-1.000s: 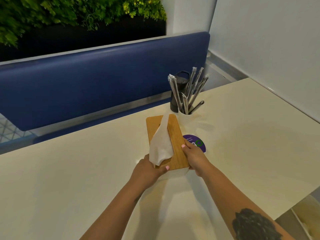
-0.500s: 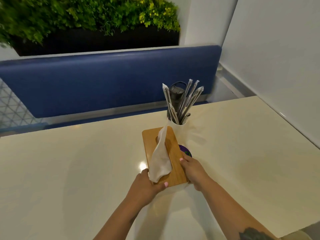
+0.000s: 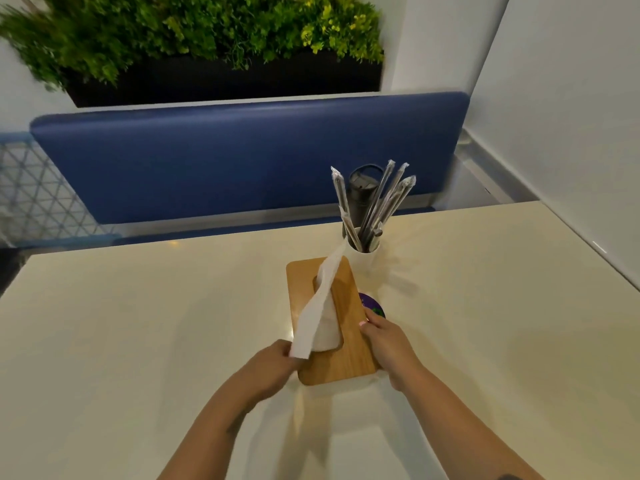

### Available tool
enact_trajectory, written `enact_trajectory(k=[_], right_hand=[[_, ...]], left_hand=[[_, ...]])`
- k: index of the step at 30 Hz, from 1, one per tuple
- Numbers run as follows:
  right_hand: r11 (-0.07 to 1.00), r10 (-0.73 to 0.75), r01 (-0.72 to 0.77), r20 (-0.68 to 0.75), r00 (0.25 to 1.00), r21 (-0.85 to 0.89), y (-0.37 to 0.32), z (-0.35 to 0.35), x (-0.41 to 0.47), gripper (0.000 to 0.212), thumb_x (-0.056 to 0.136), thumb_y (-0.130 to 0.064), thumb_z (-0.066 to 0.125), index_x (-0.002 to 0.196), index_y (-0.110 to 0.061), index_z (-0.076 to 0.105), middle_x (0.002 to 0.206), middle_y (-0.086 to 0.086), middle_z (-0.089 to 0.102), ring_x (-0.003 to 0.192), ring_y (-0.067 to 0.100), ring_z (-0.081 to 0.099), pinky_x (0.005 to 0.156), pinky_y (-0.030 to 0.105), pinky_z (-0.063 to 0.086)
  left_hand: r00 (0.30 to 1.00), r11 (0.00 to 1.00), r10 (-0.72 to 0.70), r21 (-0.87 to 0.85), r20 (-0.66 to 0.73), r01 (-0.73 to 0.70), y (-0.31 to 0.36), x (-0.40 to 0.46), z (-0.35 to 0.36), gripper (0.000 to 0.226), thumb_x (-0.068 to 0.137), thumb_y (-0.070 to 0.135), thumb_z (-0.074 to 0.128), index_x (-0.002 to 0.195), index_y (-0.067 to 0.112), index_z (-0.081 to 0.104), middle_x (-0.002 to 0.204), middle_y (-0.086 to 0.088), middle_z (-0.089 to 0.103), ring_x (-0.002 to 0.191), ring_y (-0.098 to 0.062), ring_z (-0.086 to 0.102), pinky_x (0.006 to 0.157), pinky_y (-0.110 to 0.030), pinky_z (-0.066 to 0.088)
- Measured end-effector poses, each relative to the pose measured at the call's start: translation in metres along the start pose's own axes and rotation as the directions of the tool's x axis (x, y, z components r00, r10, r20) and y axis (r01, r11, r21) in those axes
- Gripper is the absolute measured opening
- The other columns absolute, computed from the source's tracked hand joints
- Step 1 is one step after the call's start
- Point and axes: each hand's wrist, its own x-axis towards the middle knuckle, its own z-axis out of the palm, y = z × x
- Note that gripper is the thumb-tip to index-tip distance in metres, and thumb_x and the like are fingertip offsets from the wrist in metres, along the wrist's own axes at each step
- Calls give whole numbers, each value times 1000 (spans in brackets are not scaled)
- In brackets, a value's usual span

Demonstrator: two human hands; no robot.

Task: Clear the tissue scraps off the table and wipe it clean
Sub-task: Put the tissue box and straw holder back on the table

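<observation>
A tissue box with a wooden lid (image 3: 341, 362) stands on the cream table (image 3: 138, 323), just ahead of me. A white tissue (image 3: 320, 308) rises out of the lid's slot and stretches toward me. My left hand (image 3: 268, 370) pinches the tissue's lower end at the box's near left corner. My right hand (image 3: 389, 348) grips the right side of the box, fingers over the lid's edge. No tissue scraps are visible on the table.
A white cup of wrapped straws (image 3: 367, 216) stands right behind the box, with a dark flask (image 3: 360, 188) behind it. A purple round sticker (image 3: 372, 304) lies beside the box. A blue bench back (image 3: 242, 157) and a planter (image 3: 194, 39) lie beyond; a white wall (image 3: 571, 116) is right.
My left hand has drawn the tissue further out, so it now stretches long and narrow from the slot. My right hand stays on the box. The view has tilted up.
</observation>
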Motion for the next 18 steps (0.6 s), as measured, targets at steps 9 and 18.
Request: enact_trajectory(k=[9,18], right_hand=[[990,77,-62,-121,990,127,-13,-9,18,23,92,-18,49,113,-24,58,89,2,65,72,15,60,59,26,44],[994,70,-44,-263,962,104,-35,-21,64,55,86,-18,63,136,-21,40,121,4,56,74,5,53,55,19,42]], left_hand=[[999,996,21,82,28,-23,-6,27,-89,44,86,2,47,121,28,45,134,5,43,128,-16,40,98,-30,40],[944,969,221,163,-244,-185,60,101,-108,39,94,1,43,125,21,51,134,0,51,116,-18,50,92,-30,42]])
